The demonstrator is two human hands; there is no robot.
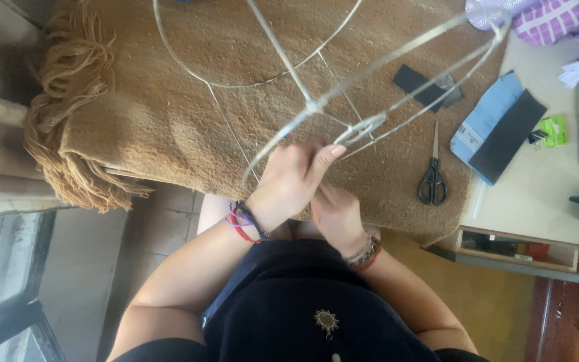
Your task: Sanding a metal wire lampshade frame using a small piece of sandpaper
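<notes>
A bare metal wire frame, shaped like a lampshade skeleton with rings and spokes, lies across a brown fringed blanket. My left hand grips the frame's lower ring near its small central ring, thumb stretched out along the wire. My right hand sits just below and behind it, fingers curled against the same part of the wire; what it pinches is hidden. Both wrists wear thread and bead bracelets.
Black-handled scissors lie on the blanket to the right. Beyond them a blue packet with a black sheet, a black strip, purple checked cloth and a small green item rest on a pale table. An open drawer shows beneath.
</notes>
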